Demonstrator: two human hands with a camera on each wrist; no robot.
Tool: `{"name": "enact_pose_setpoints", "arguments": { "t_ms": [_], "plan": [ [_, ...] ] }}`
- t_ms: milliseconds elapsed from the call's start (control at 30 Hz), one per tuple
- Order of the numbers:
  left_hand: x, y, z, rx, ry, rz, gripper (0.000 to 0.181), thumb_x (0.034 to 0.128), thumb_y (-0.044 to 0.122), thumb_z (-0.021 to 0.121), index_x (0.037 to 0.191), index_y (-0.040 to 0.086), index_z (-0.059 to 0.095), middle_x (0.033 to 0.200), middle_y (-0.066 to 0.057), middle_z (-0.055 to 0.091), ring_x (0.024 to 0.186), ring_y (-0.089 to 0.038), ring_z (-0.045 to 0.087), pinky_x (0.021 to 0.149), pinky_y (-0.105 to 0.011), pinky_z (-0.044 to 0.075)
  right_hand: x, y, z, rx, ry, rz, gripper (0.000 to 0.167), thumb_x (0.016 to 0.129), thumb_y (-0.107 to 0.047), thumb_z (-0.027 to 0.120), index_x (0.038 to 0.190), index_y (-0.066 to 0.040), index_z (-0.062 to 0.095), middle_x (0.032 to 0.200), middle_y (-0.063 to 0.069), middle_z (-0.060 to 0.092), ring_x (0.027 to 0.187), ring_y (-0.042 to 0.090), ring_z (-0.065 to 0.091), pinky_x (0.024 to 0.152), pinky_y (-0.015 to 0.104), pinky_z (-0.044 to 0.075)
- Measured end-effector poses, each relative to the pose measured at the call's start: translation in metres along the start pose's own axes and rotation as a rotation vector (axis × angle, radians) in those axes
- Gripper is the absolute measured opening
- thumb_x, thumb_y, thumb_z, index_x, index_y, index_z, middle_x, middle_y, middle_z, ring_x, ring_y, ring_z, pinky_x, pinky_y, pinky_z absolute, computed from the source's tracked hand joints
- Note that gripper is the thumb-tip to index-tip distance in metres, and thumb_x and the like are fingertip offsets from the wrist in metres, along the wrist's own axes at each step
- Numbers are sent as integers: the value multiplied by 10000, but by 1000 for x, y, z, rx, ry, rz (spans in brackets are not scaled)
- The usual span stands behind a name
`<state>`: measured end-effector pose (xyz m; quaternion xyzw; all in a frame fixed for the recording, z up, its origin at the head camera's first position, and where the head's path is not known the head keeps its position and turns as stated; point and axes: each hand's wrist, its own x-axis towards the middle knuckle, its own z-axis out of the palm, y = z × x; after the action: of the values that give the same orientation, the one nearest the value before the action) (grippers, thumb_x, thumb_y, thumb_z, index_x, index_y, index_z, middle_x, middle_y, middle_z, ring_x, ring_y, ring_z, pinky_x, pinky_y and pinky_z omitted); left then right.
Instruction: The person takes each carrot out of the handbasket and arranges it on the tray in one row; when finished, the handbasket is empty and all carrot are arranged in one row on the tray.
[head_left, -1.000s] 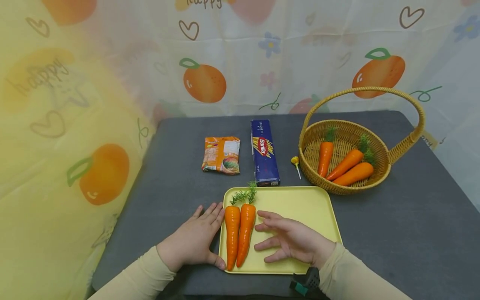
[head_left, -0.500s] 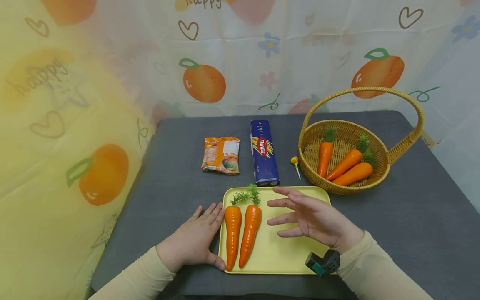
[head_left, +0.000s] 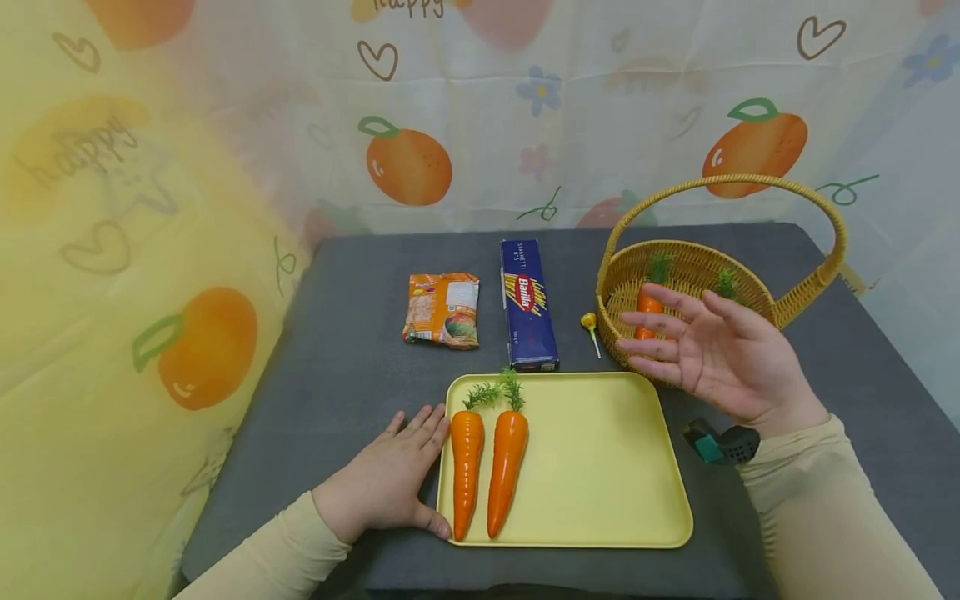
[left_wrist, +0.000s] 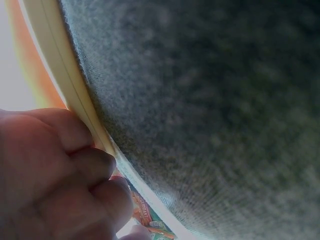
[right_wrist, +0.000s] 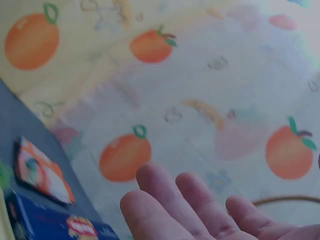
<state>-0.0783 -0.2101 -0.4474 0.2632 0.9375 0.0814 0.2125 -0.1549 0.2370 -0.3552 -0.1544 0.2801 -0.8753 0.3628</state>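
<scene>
Two orange carrots with green tops, a left carrot [head_left: 467,467] and a right carrot [head_left: 508,467], lie side by side on the left part of a yellow tray [head_left: 600,467]. My left hand [head_left: 393,475] rests flat against the tray's left edge, fingers straight. My right hand [head_left: 720,358] is raised in front of the wicker basket [head_left: 626,292], palm turned up and fingers spread, holding nothing. Inside the basket a carrot [head_left: 649,308] shows partly; my hand hides most of the others. In the right wrist view my fingers [right_wrist: 160,205] are loosely extended.
Behind the tray lie an orange snack packet [head_left: 442,310], a blue spaghetti box [head_left: 528,308] and a small yellow lollipop [head_left: 590,323]. The basket's tall handle [head_left: 750,178] arches above it. A printed curtain [head_left: 480,125] stands behind the dark table [head_left: 360,333].
My right hand has moved from beside the carrots on the tray rightward and away to the basket. The right carrot has shifted slightly right, widening the gap. My left hand has stayed put.
</scene>
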Motion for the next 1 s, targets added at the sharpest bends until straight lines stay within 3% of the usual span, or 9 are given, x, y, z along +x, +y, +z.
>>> {"name": "enact_pose_setpoints", "arguments": {
  "t_ms": [133, 233, 300, 400, 467, 533, 800, 1000],
  "plan": [
    [0, 0, -1, 2, -3, -7, 1446, 706, 882, 817, 1727, -8, 309, 1826, -178, 236, 1705, -392, 216, 1346, -687, 188, -1, -29, -24, 147, 3, -1, 594, 1214, -396, 239, 1630, -63, 502, 1648, 176, 547, 1515, 465, 540, 1273, 554, 428],
    [0, -1, 0, 2, -5, -7, 1448, 705, 881, 818, 1727, -9, 309, 1825, -181, 239, 1704, -394, 218, 1344, -689, 191, -2, -47, -46, 240, 78, 11, 578, 1216, -415, 336, 1610, -28, 503, 1689, 141, 507, 1516, 456, 535, 1324, 532, 350],
    [0, -1, 0, 1, -5, -6, 1450, 703, 881, 819, 1726, -12, 310, 1823, -183, 244, 1702, -397, 223, 1343, -691, 194, -3, -57, -59, 302, 168, 15, 584, 1205, -418, 420, 1706, -118, 410, 1788, 56, 375, 1563, 429, 485, 1364, 498, 258],
    [0, 0, -1, -4, -3, -2, 1454, 701, 877, 825, 1725, -15, 307, 1821, -191, 243, 1701, -402, 226, 1343, -693, 190, -2, -66, -73, 353, 344, 9, 743, 1174, -428, 530, 1795, -307, 140, 1866, -80, 76, 1702, 325, 260, 1384, 427, 137],
    [0, 0, -1, -7, -1, 1, 1455, 700, 874, 830, 1725, -17, 305, 1820, -196, 240, 1700, -404, 226, 1343, -693, 187, 2, -69, -78, 344, 442, 9, 863, 1161, -455, 552, 1773, -361, -49, 1853, -132, -59, 1737, 212, 85, 1383, 393, 100],
    [0, 0, -1, -9, -1, 2, 1456, 702, 873, 831, 1726, -17, 302, 1821, -197, 235, 1701, -404, 224, 1345, -690, 185, 5, -71, -83, 328, 509, 15, 890, 1157, -489, 541, 1757, -379, -106, 1845, -152, -106, 1723, 121, -26, 1379, 370, 85],
    [0, 0, -1, -10, -9, -3, 1455, 704, 882, 819, 1730, -7, 297, 1826, -183, 233, 1705, -394, 218, 1348, -685, 182, 15, -70, -94, 268, 625, 71, 883, 1151, -584, 403, 1712, -398, -252, 1833, -173, -189, 1722, 112, -79, 1377, 338, 44],
    [0, 0, -2, -13, -14, -5, 1447, 709, 877, 819, 1730, -7, 300, 1827, -179, 234, 1705, -390, 218, 1347, -688, 181, 25, -69, -95, 206, 688, 133, 902, 1152, -575, 387, 1689, -374, -310, 1824, -151, -228, 1727, 155, -102, 1373, 334, 42]
  ]
}}
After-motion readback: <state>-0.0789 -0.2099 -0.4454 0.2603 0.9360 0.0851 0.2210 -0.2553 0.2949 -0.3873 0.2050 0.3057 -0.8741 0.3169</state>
